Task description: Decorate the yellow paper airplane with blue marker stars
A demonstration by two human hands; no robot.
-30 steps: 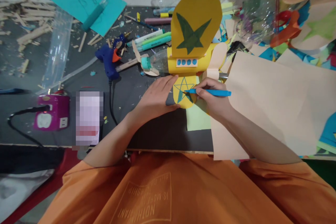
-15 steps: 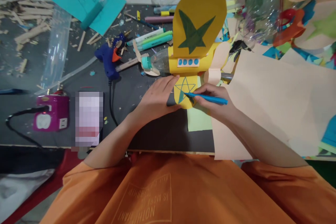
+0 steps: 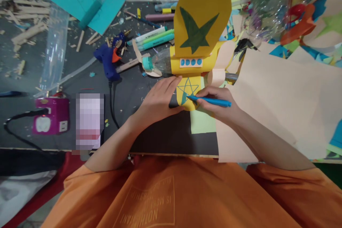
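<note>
Yellow paper flap below the wrapped bottle, probably light, bendable and easily creased; best steadied flat by its edges, away from ink that might smear. It lies between the hands: the left hand, spread, rests fingertips and thumb along its left side; the right hand pinches a blue marker, tip at the star.

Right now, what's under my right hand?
Pale green paper, peach paper and the yellow wing show around your right hand; what lies directly beneath its palm is covered.
</note>
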